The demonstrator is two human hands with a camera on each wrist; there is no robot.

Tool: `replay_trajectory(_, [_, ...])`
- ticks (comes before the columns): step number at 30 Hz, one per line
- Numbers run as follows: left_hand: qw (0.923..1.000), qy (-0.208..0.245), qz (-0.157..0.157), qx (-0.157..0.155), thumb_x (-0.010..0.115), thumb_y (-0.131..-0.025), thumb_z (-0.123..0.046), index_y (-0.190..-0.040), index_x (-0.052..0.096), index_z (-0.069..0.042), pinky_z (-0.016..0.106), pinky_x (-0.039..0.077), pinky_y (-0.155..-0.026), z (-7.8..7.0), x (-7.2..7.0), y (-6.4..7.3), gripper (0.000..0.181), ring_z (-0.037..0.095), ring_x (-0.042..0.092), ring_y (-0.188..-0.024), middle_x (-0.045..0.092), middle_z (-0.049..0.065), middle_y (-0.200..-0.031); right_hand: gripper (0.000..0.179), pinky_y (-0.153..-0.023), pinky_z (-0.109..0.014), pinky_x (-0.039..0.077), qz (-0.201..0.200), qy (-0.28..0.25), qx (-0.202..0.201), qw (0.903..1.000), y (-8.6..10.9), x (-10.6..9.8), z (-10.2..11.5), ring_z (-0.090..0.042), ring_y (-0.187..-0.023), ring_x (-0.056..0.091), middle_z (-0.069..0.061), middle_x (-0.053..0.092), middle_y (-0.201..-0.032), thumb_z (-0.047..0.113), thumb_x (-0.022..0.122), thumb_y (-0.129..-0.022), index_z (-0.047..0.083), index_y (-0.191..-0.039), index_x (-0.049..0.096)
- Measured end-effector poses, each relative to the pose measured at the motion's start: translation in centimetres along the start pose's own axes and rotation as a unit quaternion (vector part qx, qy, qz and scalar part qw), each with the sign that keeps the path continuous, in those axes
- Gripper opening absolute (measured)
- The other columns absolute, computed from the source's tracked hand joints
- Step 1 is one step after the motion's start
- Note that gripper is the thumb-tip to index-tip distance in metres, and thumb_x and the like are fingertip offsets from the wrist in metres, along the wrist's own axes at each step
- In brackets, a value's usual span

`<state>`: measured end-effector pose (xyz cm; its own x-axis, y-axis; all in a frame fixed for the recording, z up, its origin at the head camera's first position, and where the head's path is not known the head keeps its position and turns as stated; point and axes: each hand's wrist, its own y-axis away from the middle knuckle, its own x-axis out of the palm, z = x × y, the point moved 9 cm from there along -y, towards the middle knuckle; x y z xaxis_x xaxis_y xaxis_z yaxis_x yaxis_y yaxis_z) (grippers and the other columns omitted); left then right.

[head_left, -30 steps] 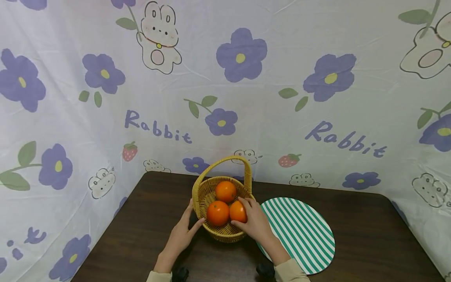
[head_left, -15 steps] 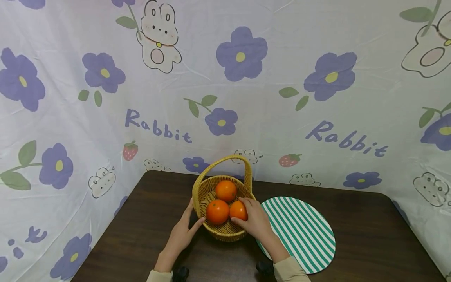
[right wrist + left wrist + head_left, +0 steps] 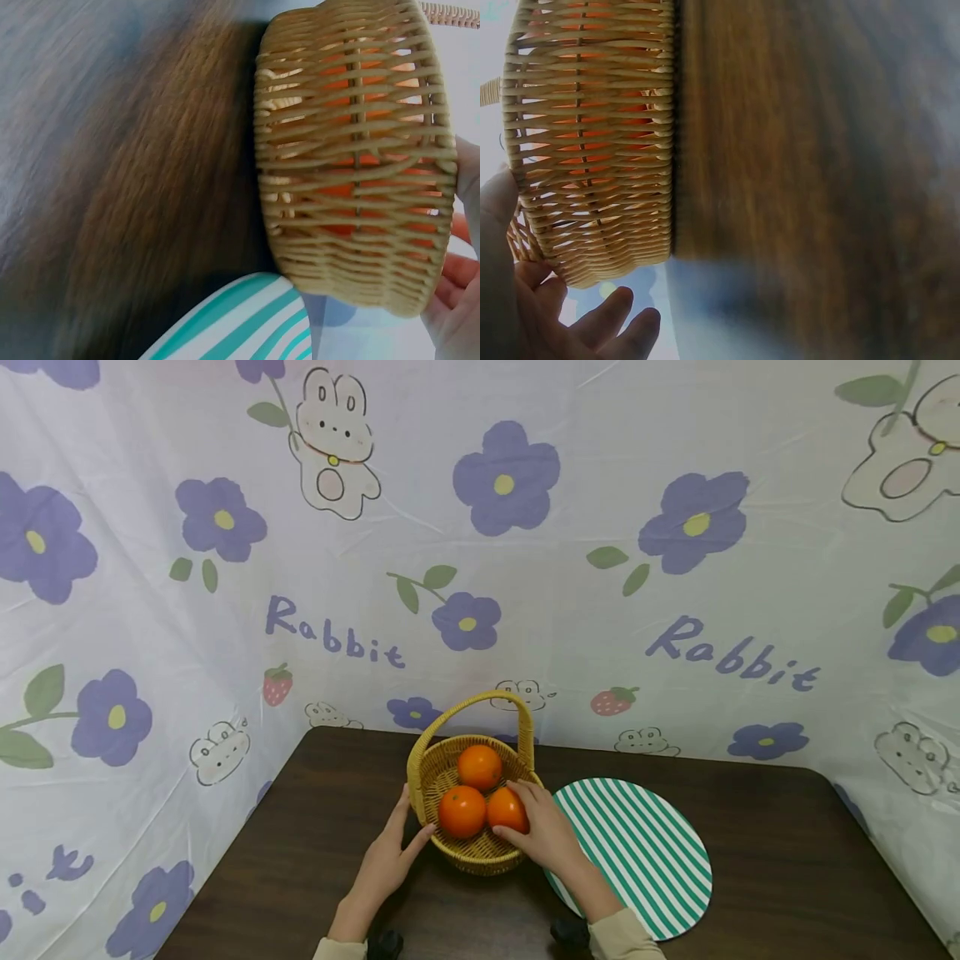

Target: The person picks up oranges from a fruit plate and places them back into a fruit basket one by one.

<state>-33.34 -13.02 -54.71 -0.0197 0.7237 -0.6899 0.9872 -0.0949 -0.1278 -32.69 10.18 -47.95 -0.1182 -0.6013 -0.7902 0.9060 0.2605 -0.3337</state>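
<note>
A yellow wicker basket [image 3: 480, 864] with an arched handle stands on the dark table and holds three oranges: one at the back [image 3: 480, 767], one at front left [image 3: 462, 812] and one at front right [image 3: 507, 810]. My left hand [image 3: 384, 860] holds the basket's left side, thumb toward the front rim and fingers along the outer wall. In the left wrist view, two fingers [image 3: 634, 330] stick out free of the wicker. Reaching over the right rim, my right hand [image 3: 547, 831] grips the front-right orange between thumb and fingers. The right wrist view hides most of that grip behind the basket wall.
A round placemat [image 3: 637, 852] with green and white stripes lies on the table right of the basket, partly under my right forearm. Behind the dark wooden table [image 3: 780, 860] hangs a white cloth [image 3: 585, 635] printed with purple flowers and rabbits.
The head view has shifted slightly. Both hands, the basket and the oranges keep the same places relative to each other.
</note>
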Motion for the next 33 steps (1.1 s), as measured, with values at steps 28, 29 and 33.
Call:
replay_trajectory(28, [0.9915,-0.126,0.008,0.034,0.044,-0.090,-0.059,-0.150,0.017,-0.018,0.051,0.044,-0.092,-1.7,-0.9,2.4,0.078,0.028,0.044,-0.128,0.025,0.005,-0.152,0.053,-0.096,-0.051,0.041,-0.005,-0.028,-0.003,0.9996,2.9,-1.6,-1.0,-0.035,-0.129,0.038,-0.018,0.040,-0.141,0.032,0.065,-0.087,0.009,-0.133,0.052])
replay_trajectory(29, [0.9909,-0.129,0.008,0.038,0.045,-0.090,-0.058,-0.150,0.018,-0.019,0.051,0.044,-0.092,-1.9,-0.9,2.5,0.076,0.027,0.044,-0.128,0.026,0.005,-0.152,0.053,-0.096,-0.051,0.041,-0.007,-0.033,-0.004,0.9994,2.9,-1.7,-1.1,-0.035,-0.129,0.038,-0.018,0.040,-0.141,0.031,0.065,-0.087,0.009,-0.133,0.052])
replay_trajectory(33, [0.9887,-0.140,0.000,0.053,0.048,-0.091,-0.054,-0.148,0.025,-0.019,0.051,0.046,-0.089,-2.9,-1.1,2.8,0.071,0.027,0.045,-0.127,0.029,0.005,-0.151,0.053,-0.094,-0.052,0.042,-0.015,-0.034,-0.008,0.9993,3.2,-2.3,-1.5,-0.035,-0.129,0.039,-0.018,0.040,-0.142,0.030,0.066,-0.086,0.010,-0.133,0.051])
